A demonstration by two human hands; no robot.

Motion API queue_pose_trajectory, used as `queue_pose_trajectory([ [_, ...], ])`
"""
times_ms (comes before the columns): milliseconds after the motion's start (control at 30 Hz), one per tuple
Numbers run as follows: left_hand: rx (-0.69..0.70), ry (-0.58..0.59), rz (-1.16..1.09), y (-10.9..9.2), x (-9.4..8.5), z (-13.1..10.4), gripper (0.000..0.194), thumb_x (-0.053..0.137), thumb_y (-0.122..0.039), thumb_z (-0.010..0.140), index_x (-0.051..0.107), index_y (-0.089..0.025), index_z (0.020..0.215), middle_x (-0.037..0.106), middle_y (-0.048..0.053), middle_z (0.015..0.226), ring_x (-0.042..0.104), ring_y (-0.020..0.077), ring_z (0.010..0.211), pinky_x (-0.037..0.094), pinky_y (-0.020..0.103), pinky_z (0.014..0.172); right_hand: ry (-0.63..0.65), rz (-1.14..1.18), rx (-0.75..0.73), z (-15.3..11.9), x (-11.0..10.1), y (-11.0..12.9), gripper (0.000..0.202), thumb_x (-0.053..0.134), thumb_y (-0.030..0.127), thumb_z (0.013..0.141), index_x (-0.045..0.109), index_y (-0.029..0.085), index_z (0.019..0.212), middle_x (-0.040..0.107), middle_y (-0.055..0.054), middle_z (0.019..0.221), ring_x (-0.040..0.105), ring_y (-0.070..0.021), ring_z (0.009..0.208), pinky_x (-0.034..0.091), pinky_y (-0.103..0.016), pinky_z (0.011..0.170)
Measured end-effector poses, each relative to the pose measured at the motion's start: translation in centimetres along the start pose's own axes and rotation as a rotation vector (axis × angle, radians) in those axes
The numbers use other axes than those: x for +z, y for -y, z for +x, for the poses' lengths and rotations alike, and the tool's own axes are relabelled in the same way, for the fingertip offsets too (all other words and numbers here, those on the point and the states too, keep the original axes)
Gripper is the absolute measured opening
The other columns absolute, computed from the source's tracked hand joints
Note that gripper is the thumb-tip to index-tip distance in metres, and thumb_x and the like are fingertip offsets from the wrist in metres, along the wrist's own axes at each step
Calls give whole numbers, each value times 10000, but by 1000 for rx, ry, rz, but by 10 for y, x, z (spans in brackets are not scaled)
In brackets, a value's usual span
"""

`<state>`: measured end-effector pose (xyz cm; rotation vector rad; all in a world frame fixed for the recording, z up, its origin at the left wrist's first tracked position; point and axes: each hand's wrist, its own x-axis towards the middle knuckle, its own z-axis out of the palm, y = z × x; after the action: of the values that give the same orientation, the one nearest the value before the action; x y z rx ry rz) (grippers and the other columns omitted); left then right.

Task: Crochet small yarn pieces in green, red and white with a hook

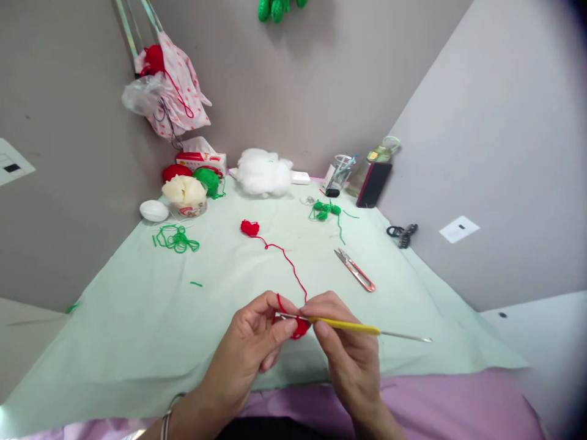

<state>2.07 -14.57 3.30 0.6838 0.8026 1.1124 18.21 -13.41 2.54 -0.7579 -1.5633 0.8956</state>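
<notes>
In the head view, a small loose bundle of red yarn (250,228) lies on a pale green cloth (137,318) and serves as landmark. On the wearer's side of the bundle and a little to its right, the left hand (250,342) pinches a small, rounded red crocheted piece (300,330) between thumb and fingers. Just beside it, the right hand (351,348) grips a crochet hook with a yellow handle and silver metal ends (358,326), thumb and fingers closed around the handle; one metal end lies at the red piece, the other points away from the bundle to the right. A red strand runs from the bundle to the hands. Right of the bundle and nearer the wearer lie thread snips with orange-red handles (355,270). A tangle of green yarn (177,239) lies left of the bundle, small green crocheted pieces (326,209) to its right, and a fluffy white mass of fibre (265,173) behind it.
</notes>
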Motion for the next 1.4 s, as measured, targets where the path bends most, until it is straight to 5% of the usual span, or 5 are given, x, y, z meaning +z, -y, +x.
queue_pose_trajectory([
  [500, 63, -150, 34, 7, 5, 5, 669, 885, -332, 805, 627, -213, 1411, 562, -81, 688, 337, 6, 454, 225, 153, 421, -109, -558, -378, -15, 8, -17, 501, 643, 15, 935, 709, 293, 1347, 730, -126, 1217, 700, -233, 1059, 622, -367, 825],
  [800, -123, 29, -187, -9, 1, 6, 413, 827, -243, 845, 741, -159, 1240, 613, -35, 788, 263, -44, 422, 173, 172, 426, -129, 291, 166, 4, 1, -10, 196, 551, 267, 1058, 740, 249, 1009, 764, -36, 887, 662, -126, 649, 560, -256, 601],
  [1067, -3, -103, -107, 1, 4, 3, 587, 908, -310, 782, 697, -220, 1323, 607, -54, 763, 336, -18, 441, 194, 150, 417, 72, -503, -342, -11, -4, -6, 395, 645, 100, 960, 701, 283, 1305, 760, -84, 1109, 716, -207, 973, 607, -313, 809],
  [1233, -176, 23, -267, -1, 3, 5, 415, 868, -278, 828, 754, -138, 1201, 366, -133, 500, 148, -7, 417, 153, 147, 406, -127, -277, -192, -11, -1, -9, 329, 526, 119, 1026, 733, 303, 1203, 710, -46, 980, 686, -181, 838, 584, -318, 714],
  [1400, -79, -11, -164, -1, 5, 6, 370, 877, -266, 809, 768, -204, 1158, 545, -81, 681, 245, -38, 398, 160, 149, 400, -108, 84, 11, -1, 2, -8, 213, 565, 192, 1042, 763, 270, 1059, 722, -43, 969, 690, -170, 886, 590, -310, 761],
])
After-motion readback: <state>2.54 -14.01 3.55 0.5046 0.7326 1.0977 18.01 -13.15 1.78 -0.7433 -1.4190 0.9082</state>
